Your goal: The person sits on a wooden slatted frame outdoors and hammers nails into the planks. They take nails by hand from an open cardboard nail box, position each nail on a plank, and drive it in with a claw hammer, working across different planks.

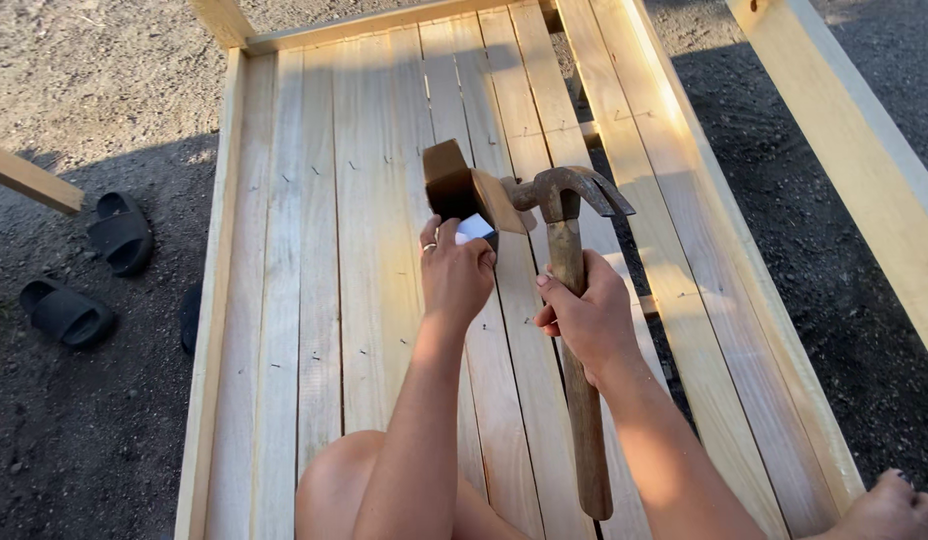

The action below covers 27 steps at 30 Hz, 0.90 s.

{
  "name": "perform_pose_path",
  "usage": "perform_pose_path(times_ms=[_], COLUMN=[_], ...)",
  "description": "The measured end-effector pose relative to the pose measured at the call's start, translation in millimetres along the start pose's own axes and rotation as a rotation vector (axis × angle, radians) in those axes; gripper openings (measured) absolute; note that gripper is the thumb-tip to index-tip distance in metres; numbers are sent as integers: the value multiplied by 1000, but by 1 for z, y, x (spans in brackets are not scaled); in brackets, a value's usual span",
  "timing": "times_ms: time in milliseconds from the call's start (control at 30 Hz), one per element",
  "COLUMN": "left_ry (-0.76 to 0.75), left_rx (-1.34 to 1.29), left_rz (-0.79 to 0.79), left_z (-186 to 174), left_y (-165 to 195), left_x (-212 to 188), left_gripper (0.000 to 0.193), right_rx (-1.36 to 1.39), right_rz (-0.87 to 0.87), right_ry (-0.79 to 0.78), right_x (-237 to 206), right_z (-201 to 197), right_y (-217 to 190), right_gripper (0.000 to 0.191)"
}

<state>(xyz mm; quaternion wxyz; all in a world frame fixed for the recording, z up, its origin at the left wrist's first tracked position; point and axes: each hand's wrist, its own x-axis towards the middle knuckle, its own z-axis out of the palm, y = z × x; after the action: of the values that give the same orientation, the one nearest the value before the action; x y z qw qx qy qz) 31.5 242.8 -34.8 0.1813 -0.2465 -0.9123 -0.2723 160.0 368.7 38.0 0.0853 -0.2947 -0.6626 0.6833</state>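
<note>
While the right hand is wrapped tight around the wooden handle of a claw hammer, the left hand pinches a small brown cardboard box. The box is just left of the hammer's head, touching it. Two black slippers lie on the dirt, far left of the hammer, past the wooden plank frame.

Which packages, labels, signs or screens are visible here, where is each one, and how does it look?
Small box: held up in the left hand over the wooden slat platform, beside the head of the hammer that the right hand holds; brown cardboard with open flaps and a pale bluish-white patch near the fingers.
No labels, signs or screens can be seen.
</note>
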Motion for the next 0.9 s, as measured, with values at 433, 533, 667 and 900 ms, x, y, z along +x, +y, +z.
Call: perform_pose_path(times_ms=[433, 533, 667, 900], left_ry=[-5, 53, 216, 749], left_rx=[-626, -618, -812, -631], left_rz=[21, 52, 17, -426], left_z=[-75, -151, -292, -437], left_y=[-3, 29, 72, 8], left_x=[-48, -36, -12, -1], left_gripper=[12, 13, 4, 23], right_rx=[-177, -100, -20, -105], right_rz=[85, 120, -31, -341], right_ry=[58, 34, -76, -365], right_x=[22, -4, -59, -133], right_z=[59, 66, 82, 182], right_y=[-14, -58, -172, -303], right_gripper=[38, 25, 15, 29])
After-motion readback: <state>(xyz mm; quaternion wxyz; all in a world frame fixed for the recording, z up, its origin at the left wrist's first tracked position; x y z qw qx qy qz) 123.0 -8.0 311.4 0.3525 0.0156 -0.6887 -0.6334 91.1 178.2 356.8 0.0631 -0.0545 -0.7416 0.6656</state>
